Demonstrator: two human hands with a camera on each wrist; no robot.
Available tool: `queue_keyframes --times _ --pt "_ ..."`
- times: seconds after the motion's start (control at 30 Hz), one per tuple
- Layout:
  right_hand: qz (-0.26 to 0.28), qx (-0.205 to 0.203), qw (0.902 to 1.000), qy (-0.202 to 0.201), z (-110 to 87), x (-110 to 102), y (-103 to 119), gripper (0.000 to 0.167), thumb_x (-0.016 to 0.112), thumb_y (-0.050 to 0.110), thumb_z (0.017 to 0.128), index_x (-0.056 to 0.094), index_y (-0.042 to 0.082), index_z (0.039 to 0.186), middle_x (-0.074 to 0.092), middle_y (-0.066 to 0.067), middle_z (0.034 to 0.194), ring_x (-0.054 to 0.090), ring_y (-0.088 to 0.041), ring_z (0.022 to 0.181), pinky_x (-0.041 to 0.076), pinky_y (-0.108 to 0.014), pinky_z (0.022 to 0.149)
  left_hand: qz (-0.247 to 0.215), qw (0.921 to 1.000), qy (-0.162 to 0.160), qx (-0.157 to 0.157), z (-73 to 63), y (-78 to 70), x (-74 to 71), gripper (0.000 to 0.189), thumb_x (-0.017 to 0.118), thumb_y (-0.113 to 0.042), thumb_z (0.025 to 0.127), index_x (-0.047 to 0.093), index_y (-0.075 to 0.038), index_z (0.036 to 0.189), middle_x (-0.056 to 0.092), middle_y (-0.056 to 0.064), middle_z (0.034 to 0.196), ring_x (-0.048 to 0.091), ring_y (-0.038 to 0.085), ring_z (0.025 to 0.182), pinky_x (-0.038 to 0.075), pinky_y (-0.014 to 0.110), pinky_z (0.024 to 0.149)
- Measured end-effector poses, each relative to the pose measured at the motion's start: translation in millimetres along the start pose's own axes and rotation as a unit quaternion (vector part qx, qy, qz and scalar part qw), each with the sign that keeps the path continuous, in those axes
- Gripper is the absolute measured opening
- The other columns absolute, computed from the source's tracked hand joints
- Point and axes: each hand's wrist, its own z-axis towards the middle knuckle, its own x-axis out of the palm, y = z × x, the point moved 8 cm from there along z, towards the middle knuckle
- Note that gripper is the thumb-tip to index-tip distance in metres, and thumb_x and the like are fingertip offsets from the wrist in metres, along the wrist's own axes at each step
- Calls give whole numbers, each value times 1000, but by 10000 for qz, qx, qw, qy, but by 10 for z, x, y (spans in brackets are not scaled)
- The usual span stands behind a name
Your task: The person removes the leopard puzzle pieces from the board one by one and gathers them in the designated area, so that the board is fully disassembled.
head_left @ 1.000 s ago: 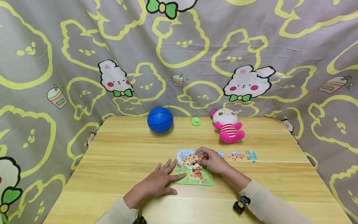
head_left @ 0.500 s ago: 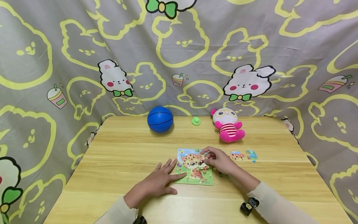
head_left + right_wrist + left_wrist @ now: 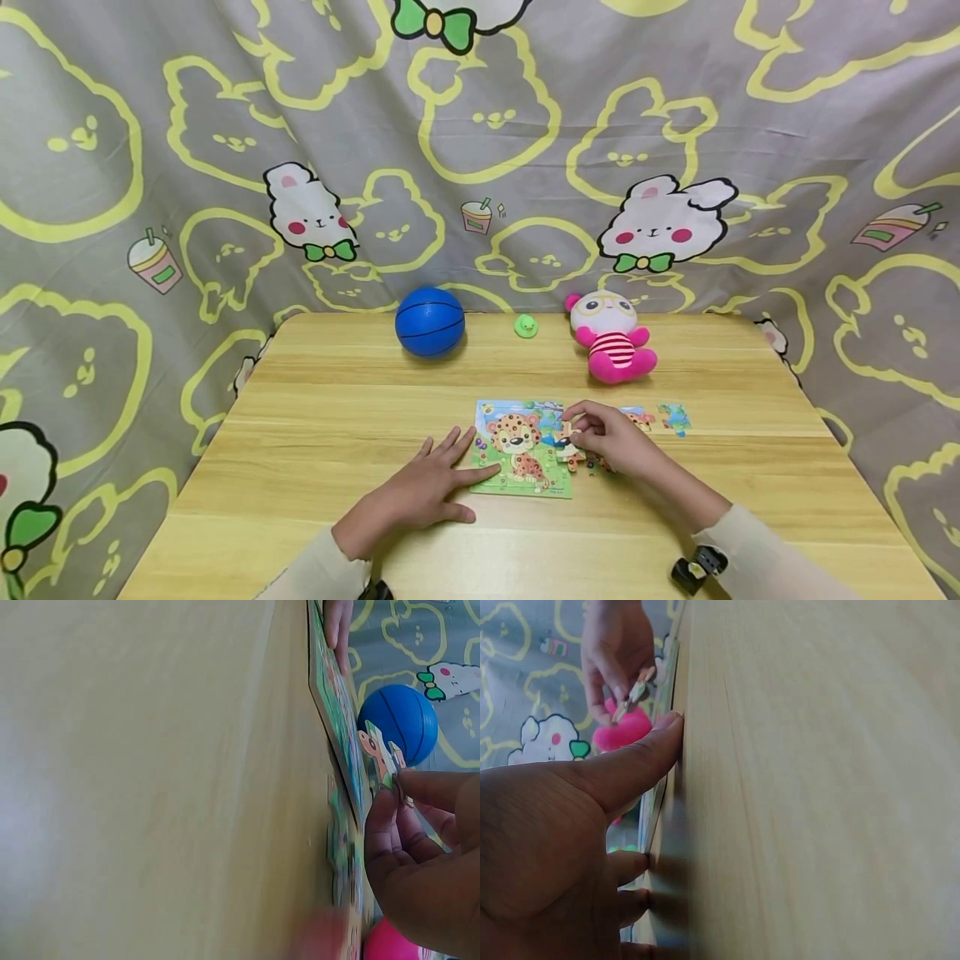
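Note:
A square jigsaw board [image 3: 483,485] showing a spotted cartoon leopard lies on the table. My left hand [image 3: 420,483] is spread flat beside it, one finger resting across its left part. Between thumb and fingertips my right hand [image 3: 615,440] pinches a jigsaw piece [image 3: 568,448], held just over the board's right edge. In the right wrist view that jigsaw piece [image 3: 384,757] is tilted and raised off the table. Loose jigsaw pieces [image 3: 674,419] lie to the right of the board, some partly hidden by my right hand.
Along the back of the wooden table [image 3: 337,450] stand a blue ball [image 3: 430,322], a small green duck toy [image 3: 526,326] and a pink-and-white plush panda [image 3: 611,337]. A grey patterned curtain [image 3: 525,100] hangs behind the table.
My right hand has moved right with the pinched jigsaw piece, from over the leopard's face to the board's right edge, uncovering the picture. My left hand has stayed in place.

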Motion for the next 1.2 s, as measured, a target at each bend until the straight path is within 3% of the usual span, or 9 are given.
queue_keyframes --times 0.3,0.57,0.87,1.03,1.2 --pt "106 86 9999 -95 -194 -199 -80 32 65 6 100 59 -5 130 65 -17 102 62 -19 77 55 -30 63 -2 10000 -20 9 -8 -7 -7 72 67 -54 93 38 -45 158 10 16 173 10 41 158 20 70 119" --pt "120 398 9986 -334 -365 -376 -203 32 66 7 100 62 1 131 65 -15 104 63 -18 80 56 -31 64 12 10000 -60 34 -5 -2 5 72 67 -54 93 38 -44 158 9 16 173 9 42 158 19 70 119" --pt "-29 387 9975 -591 -535 -585 -346 33 66 2 98 61 -5 130 66 -16 105 63 -13 79 56 -30 63 48 10000 -75 4 8 22 46 72 66 -56 93 37 -46 158 7 14 173 8 40 158 17 69 120" --pt "-237 381 9964 -717 -604 -649 -389 32 67 1 98 62 -4 128 67 -16 107 63 -12 83 55 -28 64 66 9999 -100 -6 12 33 51 72 67 -56 93 37 -47 157 9 13 173 9 40 158 19 69 119" --pt "-776 328 9921 -926 -644 -699 -401 30 69 1 96 65 -2 126 68 -12 106 62 -11 87 53 -26 64 95 9999 -110 1 14 39 57 72 66 -57 92 37 -48 157 9 13 173 9 40 158 19 69 119"
